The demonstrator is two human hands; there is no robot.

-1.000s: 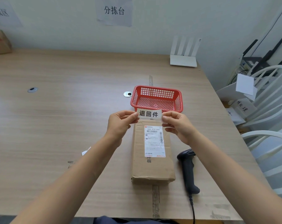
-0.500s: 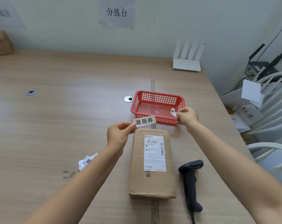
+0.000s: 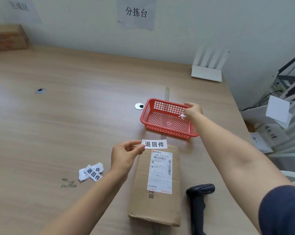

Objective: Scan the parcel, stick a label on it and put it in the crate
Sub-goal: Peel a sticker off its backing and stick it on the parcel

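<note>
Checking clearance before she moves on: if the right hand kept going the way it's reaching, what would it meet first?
Probably the red crate: the right hand hovers over its far right corner, so the far wall comes first. Depth is unclear.

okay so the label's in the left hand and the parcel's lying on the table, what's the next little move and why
Probably bring the label down and press it onto the bare cardboard at the far end of the parcel. The left hand pinches it by one end just above that spot, while the right hand is off over the red crate with a small white scrap.
</note>
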